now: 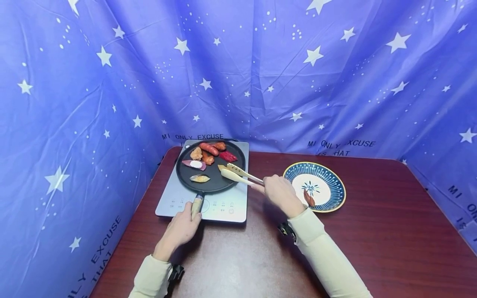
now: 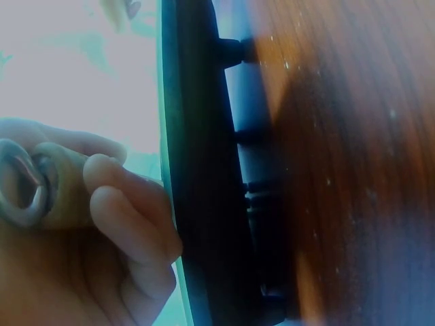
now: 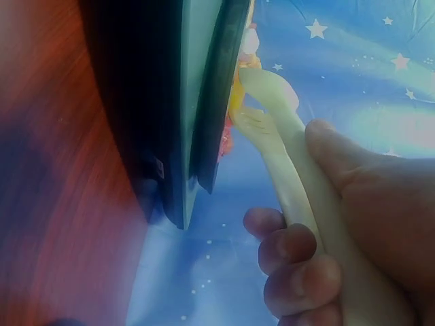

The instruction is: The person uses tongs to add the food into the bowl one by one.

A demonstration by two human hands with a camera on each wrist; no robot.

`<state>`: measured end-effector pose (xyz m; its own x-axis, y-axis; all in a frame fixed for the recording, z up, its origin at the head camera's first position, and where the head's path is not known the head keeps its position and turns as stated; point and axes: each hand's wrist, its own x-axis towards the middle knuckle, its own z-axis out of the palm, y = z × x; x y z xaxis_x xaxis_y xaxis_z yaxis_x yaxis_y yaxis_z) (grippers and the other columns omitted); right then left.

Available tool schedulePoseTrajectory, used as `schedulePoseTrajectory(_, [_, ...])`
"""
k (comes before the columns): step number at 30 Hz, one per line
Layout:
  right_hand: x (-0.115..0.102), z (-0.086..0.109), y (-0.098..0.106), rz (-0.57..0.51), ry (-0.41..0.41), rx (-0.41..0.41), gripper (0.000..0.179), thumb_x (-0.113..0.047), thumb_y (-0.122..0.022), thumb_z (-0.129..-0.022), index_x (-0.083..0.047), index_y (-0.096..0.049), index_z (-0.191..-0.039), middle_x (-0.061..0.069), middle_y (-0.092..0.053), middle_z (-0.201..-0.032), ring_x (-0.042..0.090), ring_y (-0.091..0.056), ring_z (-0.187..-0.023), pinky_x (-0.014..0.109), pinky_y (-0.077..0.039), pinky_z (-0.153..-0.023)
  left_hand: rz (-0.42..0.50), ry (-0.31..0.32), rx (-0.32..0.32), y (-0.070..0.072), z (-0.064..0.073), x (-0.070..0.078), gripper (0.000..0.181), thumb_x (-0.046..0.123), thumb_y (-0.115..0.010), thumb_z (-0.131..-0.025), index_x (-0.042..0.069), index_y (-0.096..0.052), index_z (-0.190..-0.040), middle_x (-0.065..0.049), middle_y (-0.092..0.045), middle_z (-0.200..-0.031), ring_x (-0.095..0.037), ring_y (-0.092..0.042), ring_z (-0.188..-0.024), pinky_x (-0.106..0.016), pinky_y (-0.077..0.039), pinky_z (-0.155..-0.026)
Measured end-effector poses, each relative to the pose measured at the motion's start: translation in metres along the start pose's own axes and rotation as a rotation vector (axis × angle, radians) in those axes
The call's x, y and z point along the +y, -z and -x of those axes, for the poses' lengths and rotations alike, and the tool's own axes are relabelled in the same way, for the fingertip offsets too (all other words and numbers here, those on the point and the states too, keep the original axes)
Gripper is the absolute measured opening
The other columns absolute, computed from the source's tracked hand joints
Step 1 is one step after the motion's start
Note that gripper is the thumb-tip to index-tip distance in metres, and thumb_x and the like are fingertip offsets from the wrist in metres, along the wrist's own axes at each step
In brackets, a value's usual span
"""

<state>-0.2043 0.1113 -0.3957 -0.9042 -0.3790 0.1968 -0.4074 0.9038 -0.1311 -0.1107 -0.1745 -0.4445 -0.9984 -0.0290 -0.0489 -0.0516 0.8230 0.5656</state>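
Note:
My left hand (image 1: 182, 227) grips the wooden handle (image 1: 196, 205) of a black flat pan (image 1: 212, 180); in the left wrist view my fingers (image 2: 129, 217) wrap it beside its metal end ring (image 2: 24, 183). Cream food tongs (image 1: 242, 178) are held by my right hand (image 1: 281, 192), their tips low over the pan's right side. A small tan-yellow piece shows at the tips. Also in the pan are a red sausage (image 1: 209, 149), a fried nugget (image 1: 196, 154), an orange-brown piece (image 1: 208, 158), a dark red piece (image 1: 228, 156), a purple-and-white slice (image 1: 194, 164) and a shell-like piece (image 1: 200, 178).
Under the pan lies a silver induction cooker (image 1: 167, 203) with touch marks along its front. A blue-patterned plate (image 1: 337, 188) stands to the right, partly behind my right hand, with a reddish-brown piece (image 1: 309, 198) on it. Starry blue curtains (image 1: 253, 74) surround the dark red table (image 1: 387, 231).

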Motion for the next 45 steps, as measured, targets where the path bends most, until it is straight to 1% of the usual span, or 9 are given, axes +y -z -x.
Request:
schedulePoseTrajectory(3, [0.0, -0.002, -0.001, -0.013, -0.007, -0.01, 0.052, -0.053, -0.055, -0.089, -0.011, -0.052, -0.059, 0.004, -0.045, -0.05, 0.022, -0.044, -0.042, 0.04, -0.036, -0.041, 0.0, 0.0, 0.001, 0.0, 0.0, 0.0, 0.03, 0.025, -0.051, -0.092, 0.003, -0.045, -0.112, -0.008, -0.049, -0.065, -0.022, -0.049, -0.057, -0.038, -0.039, -0.052])
schedulePoseTrajectory(6, [0.0, -0.003, -0.002, -0.022, -0.005, -0.01, 0.051, -0.052, -0.057, -0.089, -0.011, -0.052, -0.058, 0.004, -0.045, -0.05, 0.022, -0.043, -0.042, 0.04, -0.036, -0.041, -0.002, -0.002, 0.003, 0.0, 0.001, 0.001, 0.03, 0.024, -0.051, -0.092, 0.003, -0.045, -0.112, -0.008, -0.049, -0.065, -0.022, -0.048, -0.057, -0.038, -0.039, -0.052])
schedulePoseTrajectory(11, [-0.001, -0.006, -0.003, -0.029, -0.011, -0.018, 0.051, -0.053, -0.055, -0.089, -0.011, -0.053, -0.06, 0.005, -0.046, -0.051, 0.023, -0.044, -0.043, 0.04, -0.036, -0.042, -0.003, -0.007, 0.006, 0.0, 0.001, 0.0, 0.03, 0.024, -0.051, -0.092, 0.003, -0.045, -0.112, -0.008, -0.048, -0.065, -0.022, -0.048, -0.057, -0.038, -0.038, -0.052])
schedulePoseTrajectory(20, [-0.004, -0.012, -0.006, -0.013, -0.034, -0.038, 0.053, -0.054, -0.054, -0.089, -0.012, -0.052, -0.057, 0.006, -0.048, -0.054, 0.026, -0.05, -0.047, 0.043, -0.04, -0.044, 0.002, -0.009, 0.006, 0.0, 0.001, -0.001, 0.03, 0.024, -0.051, -0.092, 0.003, -0.045, -0.112, -0.008, -0.048, -0.064, -0.022, -0.048, -0.057, -0.038, -0.038, -0.052])
schedulePoseTrajectory(25, [-0.005, -0.017, -0.009, 0.001, -0.05, -0.032, 0.054, -0.055, -0.054, -0.089, -0.012, -0.05, -0.057, 0.006, -0.048, -0.052, 0.026, -0.05, -0.046, 0.042, -0.04, -0.044, -0.002, -0.012, 0.01, 0.0, 0.001, -0.001, 0.03, 0.024, -0.051, -0.092, 0.002, -0.045, -0.112, -0.008, -0.048, -0.065, -0.022, -0.048, -0.057, -0.038, -0.039, -0.052])
schedulePoseTrajectory(28, [-0.006, -0.019, -0.008, 0.014, -0.064, -0.043, 0.054, -0.055, -0.053, -0.09, -0.012, -0.05, -0.057, 0.006, -0.048, -0.052, 0.026, -0.05, -0.046, 0.042, -0.04, -0.044, -0.001, -0.013, 0.008, 0.0, 0.001, -0.001, 0.031, 0.024, -0.051, -0.092, 0.002, -0.045, -0.112, -0.008, -0.048, -0.065, -0.023, -0.048, -0.057, -0.038, -0.039, -0.052])
schedulePoseTrajectory(36, [-0.01, -0.022, -0.006, 0.012, -0.083, -0.054, 0.055, -0.057, -0.051, -0.09, -0.012, -0.053, -0.058, 0.008, -0.05, -0.056, 0.028, -0.053, -0.049, 0.042, -0.04, -0.045, 0.0, -0.018, 0.014, 0.0, 0.001, 0.0, 0.029, 0.024, -0.052, -0.091, 0.003, -0.045, -0.11, -0.008, -0.048, -0.064, -0.022, -0.048, -0.056, -0.038, -0.038, -0.051])
schedulePoseTrajectory(41, [-0.012, -0.025, -0.007, 0.012, -0.102, -0.055, 0.056, -0.058, -0.051, -0.089, -0.011, -0.055, -0.06, 0.008, -0.051, -0.057, 0.028, -0.052, -0.049, 0.041, -0.038, -0.043, 0.003, -0.015, 0.013, 0.0, 0.001, 0.0, 0.028, 0.024, -0.052, -0.092, 0.003, -0.045, -0.109, -0.008, -0.048, -0.064, -0.022, -0.048, -0.056, -0.038, -0.038, -0.051])
schedulePoseTrajectory(45, [-0.013, -0.027, -0.009, 0.011, -0.098, -0.047, 0.056, -0.058, -0.051, -0.089, -0.011, -0.056, -0.06, 0.008, -0.05, -0.056, 0.027, -0.051, -0.048, 0.041, -0.039, -0.043, 0.005, -0.012, 0.011, 0.0, 0.001, 0.0, 0.027, 0.024, -0.051, -0.092, 0.004, -0.045, -0.108, -0.008, -0.048, -0.064, -0.022, -0.048, -0.056, -0.038, -0.039, -0.051])
